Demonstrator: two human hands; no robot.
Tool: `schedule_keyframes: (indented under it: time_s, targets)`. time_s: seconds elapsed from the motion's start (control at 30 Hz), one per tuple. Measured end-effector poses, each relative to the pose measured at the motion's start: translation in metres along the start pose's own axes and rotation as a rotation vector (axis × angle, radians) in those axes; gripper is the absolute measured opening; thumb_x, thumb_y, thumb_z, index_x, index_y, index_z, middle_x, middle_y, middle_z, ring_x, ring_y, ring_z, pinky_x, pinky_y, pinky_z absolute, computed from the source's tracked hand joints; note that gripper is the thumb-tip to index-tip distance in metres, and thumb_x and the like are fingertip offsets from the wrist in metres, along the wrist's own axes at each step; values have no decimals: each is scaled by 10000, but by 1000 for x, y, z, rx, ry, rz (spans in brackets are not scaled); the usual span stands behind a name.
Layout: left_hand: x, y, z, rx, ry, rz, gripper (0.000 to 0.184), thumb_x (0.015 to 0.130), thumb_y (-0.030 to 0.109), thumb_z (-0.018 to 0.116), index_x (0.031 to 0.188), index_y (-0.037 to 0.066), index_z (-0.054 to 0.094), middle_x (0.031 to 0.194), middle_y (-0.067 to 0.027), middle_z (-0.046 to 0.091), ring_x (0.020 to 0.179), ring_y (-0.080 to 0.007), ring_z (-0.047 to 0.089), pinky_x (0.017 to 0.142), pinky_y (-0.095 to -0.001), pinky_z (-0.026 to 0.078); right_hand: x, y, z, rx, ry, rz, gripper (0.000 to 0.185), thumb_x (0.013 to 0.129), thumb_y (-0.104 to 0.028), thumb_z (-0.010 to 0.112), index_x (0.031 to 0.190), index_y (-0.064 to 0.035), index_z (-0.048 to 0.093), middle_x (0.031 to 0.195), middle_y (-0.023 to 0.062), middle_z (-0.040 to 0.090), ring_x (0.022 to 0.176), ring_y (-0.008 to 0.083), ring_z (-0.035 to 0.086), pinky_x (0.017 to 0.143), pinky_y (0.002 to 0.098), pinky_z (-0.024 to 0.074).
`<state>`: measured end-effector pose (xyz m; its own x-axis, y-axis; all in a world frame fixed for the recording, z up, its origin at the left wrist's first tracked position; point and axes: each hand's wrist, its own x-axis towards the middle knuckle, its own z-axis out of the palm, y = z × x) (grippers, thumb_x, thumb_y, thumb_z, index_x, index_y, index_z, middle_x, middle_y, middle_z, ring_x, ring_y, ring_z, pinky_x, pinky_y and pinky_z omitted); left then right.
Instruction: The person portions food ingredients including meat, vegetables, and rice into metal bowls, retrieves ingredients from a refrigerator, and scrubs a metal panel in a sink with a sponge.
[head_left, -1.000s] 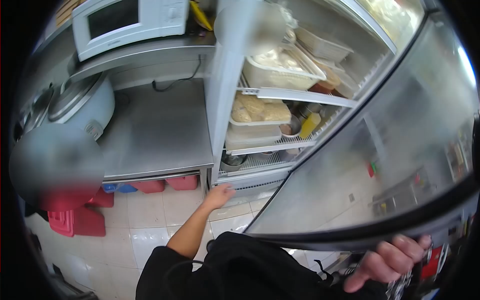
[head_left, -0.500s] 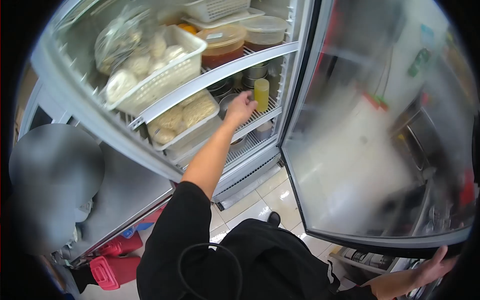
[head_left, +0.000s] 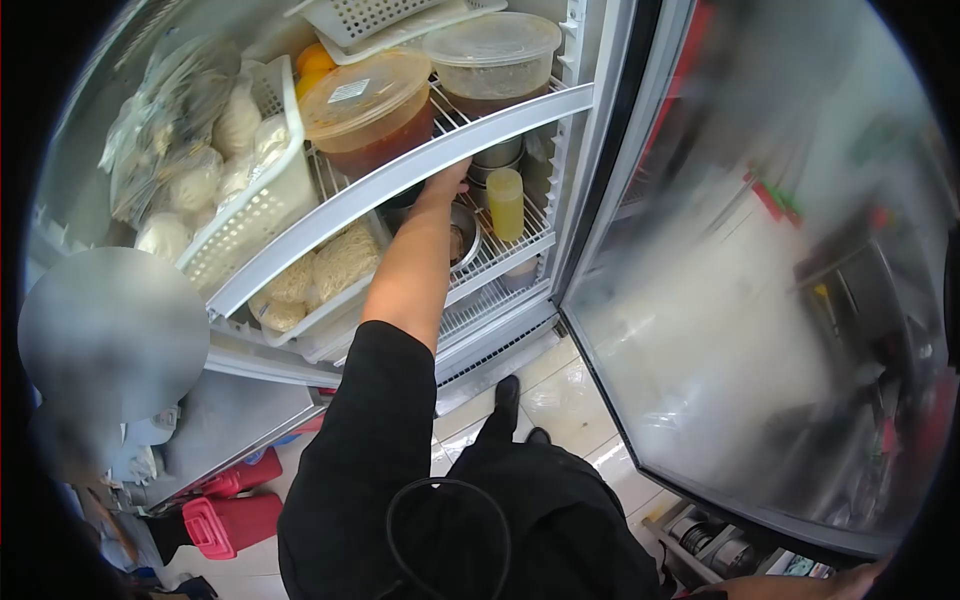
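Note:
My left hand (head_left: pixel 449 180) reaches into the fridge under the front rail of the upper shelf; its fingers are mostly hidden, so what it touches cannot be made out. Just right of it stand a yellow bottle (head_left: pixel 506 205) and stacked metal containers (head_left: pixel 497 157). A metal bowl (head_left: pixel 464 238) sits below the hand, partly behind my forearm. At the bottom right edge, my right hand (head_left: pixel 858 580) is by the lower edge of the open glass door (head_left: pixel 720 330), its fingers cut off from view.
Above are a white basket (head_left: pixel 262 205) of bagged white items and lidded tubs (head_left: pixel 370 105). A tray of noodles (head_left: pixel 345 262) lies at lower left. A steel counter (head_left: pixel 235 420), red bins (head_left: pixel 240 522) and another person's arm (head_left: pixel 112 525) are further left.
My left hand has moved deeper into the fridge, past the yellow bottle. My right hand has dropped lower, nearly out of view. The view has shifted closer to the shelves.

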<state>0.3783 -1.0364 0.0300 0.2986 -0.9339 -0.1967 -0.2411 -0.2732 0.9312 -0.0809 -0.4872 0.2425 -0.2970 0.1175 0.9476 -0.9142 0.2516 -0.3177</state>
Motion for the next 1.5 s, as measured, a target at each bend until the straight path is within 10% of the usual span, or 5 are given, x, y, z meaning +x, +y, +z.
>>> schedule_keyframes:
  time_s: [0.13, 0.4, 0.83, 1.13, 1.5]
  targets:
    - [43, -19, 2, -165, 58, -15, 626, 863, 435, 615, 1366, 81, 497, 1321, -191, 552, 1142, -291, 579, 962, -375, 478, -8, 30, 8, -34, 161, -68, 1098, 752, -548, 771, 1485, 30, 193, 1501, 249, 311, 1404, 309, 312, 1120, 437, 319]
    - [82, -4, -41, -117, -65, 45, 604, 856, 428, 620, 1340, 82, 516, 1297, -187, 566, 1132, -293, 585, 958, -381, 478, -184, -137, 190, 622, -1104, -69, 342, 759, -36, 645, 1086, 54, 604, 1021, 160, 653, 902, 263, 632, 826, 351, 501]
    - [92, -21, -40, 12, -77, 111, 570, 845, 417, 629, 1299, 83, 548, 1259, -181, 590, 1116, -298, 594, 951, -391, 478, -368, -291, 411, 873, -1751, 484, 580, 941, -462, 555, 1187, 62, 587, 1132, 231, 657, 1049, 325, 638, 897, 391, 483]
    - [87, -23, -23, 156, -46, 164, 546, 837, 409, 636, 1271, 84, 570, 1232, -177, 607, 1105, -301, 601, 947, -397, 478, -456, -340, 488, 1279, -1695, 1756, 448, 915, -346, 619, 1224, -34, 532, 1140, 126, 606, 1075, 254, 593, 905, 413, 502]
    - [83, -19, -17, 277, -20, 213, 518, 827, 400, 643, 1236, 85, 597, 1200, -172, 627, 1092, -304, 610, 941, -405, 478, -432, -339, 480, 1602, -1667, 1703, 313, 923, -266, 602, 1168, -78, 557, 1113, 76, 615, 1034, 224, 579, 919, 371, 464]
